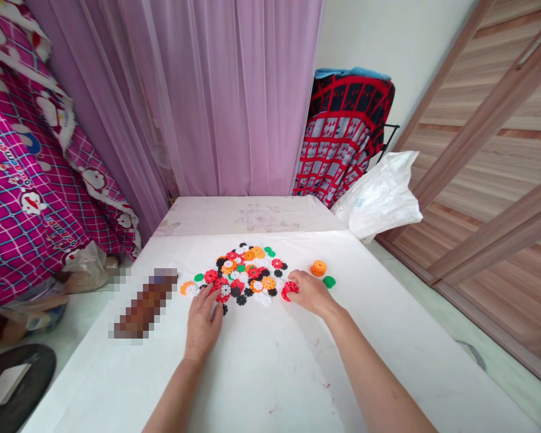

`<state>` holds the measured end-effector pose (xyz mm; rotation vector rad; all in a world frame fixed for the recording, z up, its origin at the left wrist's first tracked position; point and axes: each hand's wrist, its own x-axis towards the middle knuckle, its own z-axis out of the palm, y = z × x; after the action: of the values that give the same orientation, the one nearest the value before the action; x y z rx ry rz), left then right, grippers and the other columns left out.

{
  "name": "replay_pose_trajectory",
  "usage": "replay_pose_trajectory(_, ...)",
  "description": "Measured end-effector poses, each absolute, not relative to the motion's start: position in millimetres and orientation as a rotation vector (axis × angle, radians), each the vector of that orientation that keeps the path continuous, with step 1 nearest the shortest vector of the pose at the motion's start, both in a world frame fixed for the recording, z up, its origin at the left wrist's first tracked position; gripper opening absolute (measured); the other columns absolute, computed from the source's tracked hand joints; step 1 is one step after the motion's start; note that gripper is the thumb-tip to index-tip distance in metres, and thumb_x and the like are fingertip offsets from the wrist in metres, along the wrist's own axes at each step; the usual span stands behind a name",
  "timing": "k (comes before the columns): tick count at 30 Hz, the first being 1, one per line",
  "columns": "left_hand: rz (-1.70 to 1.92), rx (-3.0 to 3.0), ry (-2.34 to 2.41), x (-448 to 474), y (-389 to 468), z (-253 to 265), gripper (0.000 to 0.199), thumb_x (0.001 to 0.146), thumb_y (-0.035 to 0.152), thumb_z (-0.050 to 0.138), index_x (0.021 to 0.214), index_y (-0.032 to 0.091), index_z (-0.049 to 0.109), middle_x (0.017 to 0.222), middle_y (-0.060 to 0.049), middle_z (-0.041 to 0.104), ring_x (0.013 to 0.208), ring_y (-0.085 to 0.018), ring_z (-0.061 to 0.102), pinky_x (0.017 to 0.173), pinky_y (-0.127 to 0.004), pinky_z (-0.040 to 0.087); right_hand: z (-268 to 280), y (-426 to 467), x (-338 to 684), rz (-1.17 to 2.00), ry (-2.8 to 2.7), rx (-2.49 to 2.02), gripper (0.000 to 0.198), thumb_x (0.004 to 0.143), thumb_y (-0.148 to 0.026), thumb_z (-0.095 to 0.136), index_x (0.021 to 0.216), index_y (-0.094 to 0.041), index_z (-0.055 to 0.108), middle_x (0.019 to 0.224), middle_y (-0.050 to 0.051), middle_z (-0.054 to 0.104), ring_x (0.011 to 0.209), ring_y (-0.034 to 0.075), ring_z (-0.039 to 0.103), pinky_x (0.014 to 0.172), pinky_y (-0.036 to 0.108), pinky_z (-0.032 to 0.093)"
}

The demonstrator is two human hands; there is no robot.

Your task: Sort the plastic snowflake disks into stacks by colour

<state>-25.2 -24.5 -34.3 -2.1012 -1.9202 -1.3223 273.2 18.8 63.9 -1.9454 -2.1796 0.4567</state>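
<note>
A loose heap of plastic snowflake discs point(241, 270) in red, orange, black, white and green lies on the white-covered table. At the heap's front left edge, my left hand point(204, 316) rests with its fingers stretched onto the red discs and its thumb apart. My right hand point(310, 293) is to the right of the heap, its fingers closed on red snowflake discs point(289, 291) at the tabletop; how many it holds I cannot tell. Just beyond that hand sits a short stack of orange discs point(318, 267), with a green disc point(329, 281) beside it.
A pixelated brown object point(146, 305) lies on the table's left side. White plastic bag point(381, 195) hangs by the far right corner. Behind the table is a purple curtain point(234, 102), with a wooden wardrobe point(491, 174) at right and a dark round stool point(40, 367) at lower left.
</note>
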Motion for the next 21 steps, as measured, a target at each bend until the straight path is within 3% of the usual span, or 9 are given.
replay_pose_trajectory(14, -1.312, -2.106, -1.894, -25, -25, -33, 0.031, 0.089, 0.029, 0.048, 0.111, 0.022, 0.068, 0.128, -0.011, 0.063, 0.121, -0.029, 0.056, 0.103, -0.053, 0.046, 64, 22, 268, 0.450, -2.189, -1.934, 0.032, 0.079, -0.028, 0.061, 0.111, -0.025, 0.064, 0.114, 0.003, 0.065, 0.099, 0.018, 0.062, 0.080, 0.025, 0.041)
replay_pose_trajectory(21, -1.313, -2.108, -1.906, -24, -26, -33, 0.031, 0.089, 0.028, 0.048, 0.113, 0.023, 0.068, 0.129, -0.010, 0.063, 0.123, -0.029, 0.055, 0.103, -0.053, 0.046, 71, 77, 248, 0.211, -2.369, -1.975, 0.027, 0.086, -0.020, 0.053, 0.110, -0.024, 0.066, 0.116, 0.005, 0.067, 0.112, 0.019, 0.057, 0.086, 0.027, 0.041)
